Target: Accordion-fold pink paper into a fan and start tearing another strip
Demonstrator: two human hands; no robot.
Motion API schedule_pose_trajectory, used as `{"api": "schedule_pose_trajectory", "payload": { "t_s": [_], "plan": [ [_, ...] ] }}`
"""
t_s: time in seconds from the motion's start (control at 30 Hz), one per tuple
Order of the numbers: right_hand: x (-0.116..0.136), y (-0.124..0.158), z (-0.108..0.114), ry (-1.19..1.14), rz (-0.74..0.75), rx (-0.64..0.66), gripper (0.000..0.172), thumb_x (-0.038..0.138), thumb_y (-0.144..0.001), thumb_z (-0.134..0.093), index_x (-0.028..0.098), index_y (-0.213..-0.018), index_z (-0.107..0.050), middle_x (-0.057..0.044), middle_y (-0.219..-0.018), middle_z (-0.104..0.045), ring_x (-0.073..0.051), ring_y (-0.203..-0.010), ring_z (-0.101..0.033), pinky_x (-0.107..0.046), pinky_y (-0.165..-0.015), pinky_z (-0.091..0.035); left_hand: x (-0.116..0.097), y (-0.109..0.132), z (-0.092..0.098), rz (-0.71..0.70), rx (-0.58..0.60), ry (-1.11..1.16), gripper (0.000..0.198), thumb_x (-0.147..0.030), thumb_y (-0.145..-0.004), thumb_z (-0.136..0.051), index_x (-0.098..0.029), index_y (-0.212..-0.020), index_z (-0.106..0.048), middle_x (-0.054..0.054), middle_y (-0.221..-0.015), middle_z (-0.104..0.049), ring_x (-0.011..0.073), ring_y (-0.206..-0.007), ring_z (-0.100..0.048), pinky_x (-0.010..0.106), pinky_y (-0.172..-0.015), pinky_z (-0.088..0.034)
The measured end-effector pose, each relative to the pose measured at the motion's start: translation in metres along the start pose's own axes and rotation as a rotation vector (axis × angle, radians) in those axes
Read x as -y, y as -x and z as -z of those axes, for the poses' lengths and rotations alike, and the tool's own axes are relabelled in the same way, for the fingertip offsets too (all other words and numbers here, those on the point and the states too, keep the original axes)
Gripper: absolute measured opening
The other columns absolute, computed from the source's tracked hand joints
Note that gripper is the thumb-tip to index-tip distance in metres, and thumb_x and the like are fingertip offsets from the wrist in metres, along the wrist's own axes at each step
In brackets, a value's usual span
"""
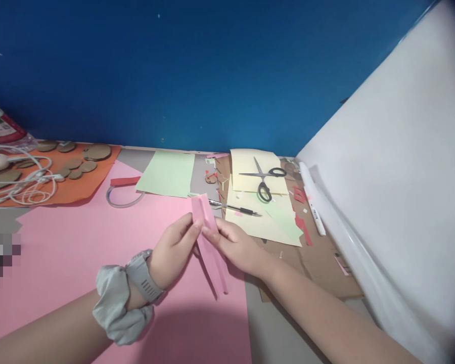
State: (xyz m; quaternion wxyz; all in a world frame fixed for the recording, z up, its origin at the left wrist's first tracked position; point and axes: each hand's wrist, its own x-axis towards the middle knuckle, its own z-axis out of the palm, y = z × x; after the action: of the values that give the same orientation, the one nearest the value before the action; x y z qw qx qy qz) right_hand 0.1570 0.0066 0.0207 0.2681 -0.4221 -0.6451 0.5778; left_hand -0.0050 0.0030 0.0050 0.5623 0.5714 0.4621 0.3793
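Between my two hands is a narrow folded strip of pink paper [214, 253], held above a large pink sheet [79, 242]. My left hand [176, 247] pinches its left edge, thumb on top and fingers curled behind. From the right, my right hand [238, 247] grips the same strip, its thumb pressed on the paper close to the left thumb. The strip has lengthwise creases and slants toward me at its lower end. Just beyond the hands lies a black-and-clear pen [238, 208], partly hidden by the strip.
Scissors [263, 178] with black handles rest on pale yellow paper [250, 156]. Left of them lie a green sheet [167, 174] and a roll of tape [126, 203]. Cardboard discs [96, 151] and white cables [34, 177] sit on orange paper [87, 187]. A white marker [315, 215] lies right.
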Motion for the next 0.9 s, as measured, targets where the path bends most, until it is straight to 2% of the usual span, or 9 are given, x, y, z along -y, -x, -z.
{"api": "schedule_pose_trajectory", "payload": {
  "t_s": [0.1, 0.23, 0.37, 0.47, 0.6, 0.63, 0.7, 0.77, 0.9],
  "plan": [
    [0.000, 0.002, 0.001, -0.021, -0.018, 0.011, 0.032, 0.051, -0.088, -0.045, 0.020, -0.081, -0.054, -0.001, -0.081, -0.056, -0.016, -0.075, -0.050, -0.029, -0.072, -0.042, 0.001, -0.002, 0.002, -0.048, -0.067, 0.092, 0.029, -0.039, -0.091, -0.043, -0.016, -0.096, -0.060, 0.003, -0.087, -0.063, 0.0161, -0.082, -0.056, 0.029, -0.078, -0.045],
    [-0.001, 0.002, 0.005, -0.039, -0.028, 0.029, 0.036, 0.051, -0.088, -0.044, 0.020, -0.071, -0.050, 0.001, -0.070, -0.048, -0.014, -0.066, -0.042, -0.027, -0.065, -0.037, 0.003, -0.002, 0.002, -0.022, -0.069, 0.235, 0.033, -0.044, -0.090, -0.045, -0.016, -0.094, -0.062, 0.003, -0.084, -0.064, 0.0178, -0.081, -0.057, 0.030, -0.078, -0.044],
    [-0.005, 0.000, 0.007, 0.043, -0.017, 0.046, 0.033, 0.048, -0.089, -0.044, 0.020, -0.073, -0.049, 0.002, -0.070, -0.042, -0.013, -0.066, -0.040, -0.026, -0.063, -0.034, 0.004, -0.002, 0.001, -0.041, -0.123, 0.243, 0.031, -0.043, -0.090, -0.045, -0.017, -0.088, -0.061, 0.002, -0.081, -0.062, 0.0159, -0.077, -0.055, 0.028, -0.075, -0.043],
    [-0.006, 0.000, 0.004, 0.149, 0.006, -0.066, 0.032, 0.047, -0.091, -0.043, 0.020, -0.074, -0.046, 0.002, -0.070, -0.042, -0.013, -0.066, -0.042, -0.027, -0.063, -0.033, 0.003, -0.004, 0.000, -0.029, -0.149, 0.190, 0.026, -0.042, -0.090, -0.046, -0.018, -0.087, -0.056, -0.001, -0.072, -0.055, 0.0119, -0.065, -0.051, 0.025, -0.064, -0.042],
    [-0.007, 0.003, -0.002, 0.338, 0.085, -0.330, 0.037, 0.045, -0.089, -0.048, 0.021, -0.065, -0.034, 0.003, -0.067, -0.039, -0.012, -0.062, -0.037, -0.027, -0.058, -0.028, -0.001, -0.001, -0.003, -0.086, -0.325, 0.038, 0.021, -0.033, -0.082, -0.060, -0.021, -0.091, -0.045, -0.005, -0.073, -0.044, 0.0067, -0.055, -0.042, 0.021, -0.054, -0.037],
    [-0.007, 0.004, -0.003, 0.369, 0.110, -0.364, 0.038, 0.044, -0.088, -0.049, 0.021, -0.064, -0.031, 0.003, -0.066, -0.038, -0.012, -0.061, -0.036, -0.027, -0.057, -0.027, -0.002, 0.001, -0.004, -0.098, -0.314, -0.001, 0.021, -0.033, -0.082, -0.059, -0.021, -0.090, -0.044, -0.005, -0.074, -0.043, 0.0063, -0.056, -0.041, 0.021, -0.055, -0.037],
    [-0.007, 0.006, -0.004, 0.393, 0.166, -0.345, 0.037, 0.040, -0.089, -0.049, 0.021, -0.063, -0.030, 0.003, -0.066, -0.037, -0.012, -0.060, -0.035, -0.027, -0.056, -0.028, -0.004, 0.005, -0.004, -0.080, -0.177, -0.062, 0.020, -0.037, -0.086, -0.054, -0.019, -0.085, -0.044, -0.005, -0.072, -0.043, 0.0067, -0.056, -0.041, 0.021, -0.054, -0.037],
    [-0.008, 0.007, -0.005, 0.404, 0.231, -0.265, 0.036, 0.036, -0.090, -0.049, 0.021, -0.063, -0.030, 0.003, -0.066, -0.037, -0.012, -0.060, -0.036, -0.027, -0.057, -0.029, -0.006, 0.006, -0.003, -0.045, -0.044, -0.080, 0.026, -0.042, -0.087, -0.049, -0.019, -0.077, -0.044, -0.005, -0.065, -0.042, 0.0075, -0.054, -0.040, 0.022, -0.052, -0.036],
    [-0.007, 0.008, -0.008, 0.418, 0.360, -0.121, 0.030, 0.033, -0.088, -0.049, 0.021, -0.065, -0.033, 0.001, -0.071, -0.040, -0.014, -0.066, -0.040, -0.027, -0.060, -0.033, -0.008, 0.006, -0.002, -0.014, 0.042, -0.016, 0.033, -0.045, -0.089, -0.046, -0.018, -0.069, -0.042, -0.005, -0.059, -0.042, 0.0079, -0.053, -0.040, 0.022, -0.052, -0.036]
  ]
}}
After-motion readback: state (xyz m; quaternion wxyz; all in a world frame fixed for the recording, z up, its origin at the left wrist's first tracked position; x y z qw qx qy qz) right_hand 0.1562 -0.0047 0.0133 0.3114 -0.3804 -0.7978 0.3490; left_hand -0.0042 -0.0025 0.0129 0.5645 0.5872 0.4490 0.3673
